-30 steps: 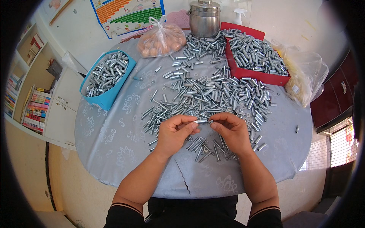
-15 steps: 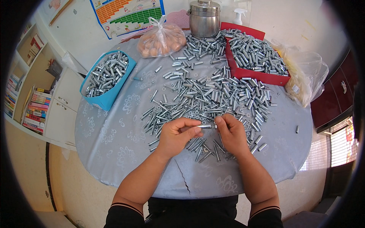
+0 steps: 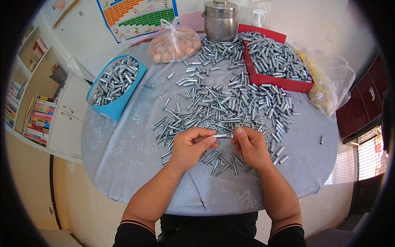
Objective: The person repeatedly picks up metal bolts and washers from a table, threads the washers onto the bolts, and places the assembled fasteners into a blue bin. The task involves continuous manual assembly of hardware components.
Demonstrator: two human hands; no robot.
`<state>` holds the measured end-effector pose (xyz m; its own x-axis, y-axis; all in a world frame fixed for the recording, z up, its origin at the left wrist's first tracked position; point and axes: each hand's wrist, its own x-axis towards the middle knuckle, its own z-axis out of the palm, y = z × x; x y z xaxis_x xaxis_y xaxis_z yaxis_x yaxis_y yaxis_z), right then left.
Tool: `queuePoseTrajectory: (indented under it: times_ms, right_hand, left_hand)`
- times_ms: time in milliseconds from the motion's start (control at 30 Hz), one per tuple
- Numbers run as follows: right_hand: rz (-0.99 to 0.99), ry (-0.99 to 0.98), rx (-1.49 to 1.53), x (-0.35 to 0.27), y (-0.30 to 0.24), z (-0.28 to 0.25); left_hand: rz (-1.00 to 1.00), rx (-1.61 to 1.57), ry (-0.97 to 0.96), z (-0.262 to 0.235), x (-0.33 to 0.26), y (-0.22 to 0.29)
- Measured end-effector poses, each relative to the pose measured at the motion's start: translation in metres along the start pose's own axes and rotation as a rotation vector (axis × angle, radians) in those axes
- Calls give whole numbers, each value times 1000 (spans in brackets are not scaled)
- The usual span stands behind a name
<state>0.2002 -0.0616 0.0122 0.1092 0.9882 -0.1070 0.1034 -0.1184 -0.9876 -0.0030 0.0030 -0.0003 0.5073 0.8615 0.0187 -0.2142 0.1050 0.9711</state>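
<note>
Over the near middle of the table, my left hand (image 3: 190,149) pinches a silvery expansion bolt (image 3: 221,136) between thumb and fingers, level and pointing to the right. My right hand (image 3: 252,147) is closed at the bolt's right end, thumb against fingers; the tip there is partly hidden. Just beyond and below both hands spreads a heap of loose metal sleeves (image 3: 242,99), long bolts (image 3: 175,123), nuts and washers. A few bolts (image 3: 214,164) lie between my wrists.
A blue box (image 3: 117,110) of bolts stands at the left, a red box (image 3: 284,84) of metal parts at the far right. Behind are a tied bag of eggs (image 3: 175,45), a steel pot (image 3: 221,22) and a plastic bag (image 3: 329,82). One sleeve (image 3: 321,140) lies near the right edge.
My right fingers have turned slightly at the bolt's end, the thumb shifting a little. My left hand holds its place.
</note>
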Motion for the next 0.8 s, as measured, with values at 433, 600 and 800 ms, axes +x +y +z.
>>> queuePoseTrajectory:
  times_ms: [433,600,800]
  right_hand:
    - [-261,95,-25,2,0,6]
    - [-40,-26,-161,3,5,-6]
    - [-190,14,-48,1,0,2]
  left_hand:
    - [10,2,13,-1,3,-2]
    - [5,-3,15,-1,2,-1]
    - [9,-8,12,-1,3,0]
